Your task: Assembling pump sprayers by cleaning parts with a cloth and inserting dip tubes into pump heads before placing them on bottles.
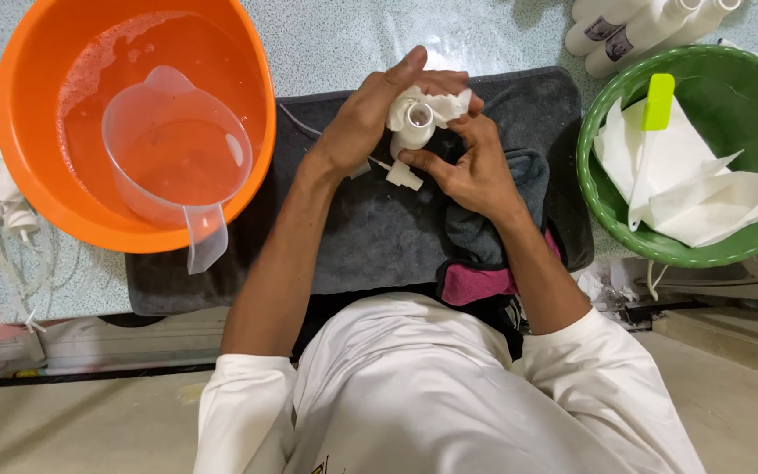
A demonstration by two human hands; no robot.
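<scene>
At ten o'clock a round orange plastic basin [37,175] holds foamy water and a clear plastic measuring jug [177,149], partly filled, its handle hanging over the rim. At three o'clock a green plastic bowl [730,96] holds white paper sheets [686,184] and a lime-green spatula [657,101]. At centre, over a dark grey fuzzy towel [370,237], a small white plastic bottle [414,127] points its open neck at the camera. The left hand [366,118] is cupped around its side, fingers extended upward. The right hand [475,167] is closed on the bottle and a crumpled white tissue [440,104]. A white pump cap [404,174] lies just below.
</scene>
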